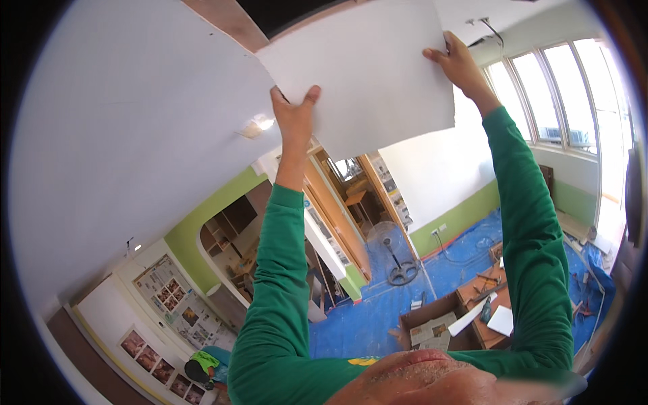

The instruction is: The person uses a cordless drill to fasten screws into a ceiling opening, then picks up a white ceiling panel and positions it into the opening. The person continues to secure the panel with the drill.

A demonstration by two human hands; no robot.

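Observation:
Overhead, a white flat board [371,77] is held up by both my arms, close to an opening in the ceiling. Thumb across its face and fingers behind the edge, my left hand [294,125] grips its left side. The opposite side is gripped the same way by my right hand [461,67], higher up. Along the board's upper left runs a wooden batten [228,21], beside a dark gap [290,15]. The white ceiling [128,101] meets the board's left edge; whether they touch I cannot tell. My fingertips behind the board are hidden.
Blue sheeting [351,327] covers the floor below. A standing fan [390,246] is near a doorway. Brown wooden boxes [482,297] hold tools, including a drill [486,309]. Wires [495,30] hang from the ceiling at right. Another person [206,368] is low at the left.

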